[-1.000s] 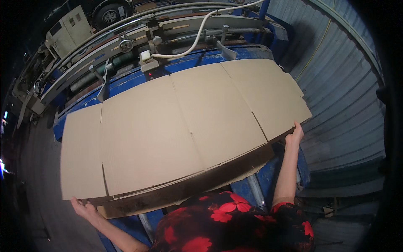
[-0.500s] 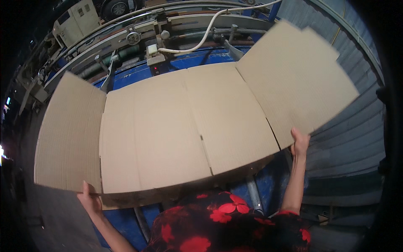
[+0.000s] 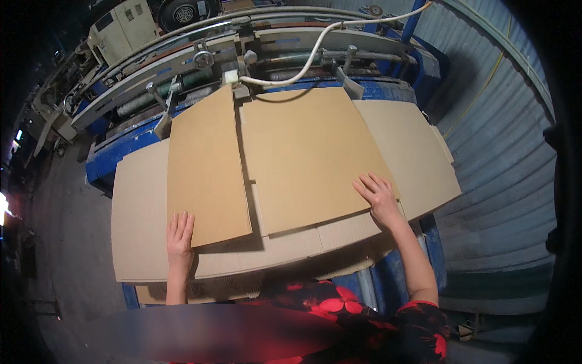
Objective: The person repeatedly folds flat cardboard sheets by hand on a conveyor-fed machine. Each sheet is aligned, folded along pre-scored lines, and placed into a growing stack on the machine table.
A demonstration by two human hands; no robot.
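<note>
Blue machine table bears folded cardboard, both hands flat.

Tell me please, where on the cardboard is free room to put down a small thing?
The right panel, between the right hand and the corrugated wall, is bare. So is the left panel, beside the left hand. The folded flaps are bare except under the hands. The far edge is crowded by the machine and its white hose.
</note>
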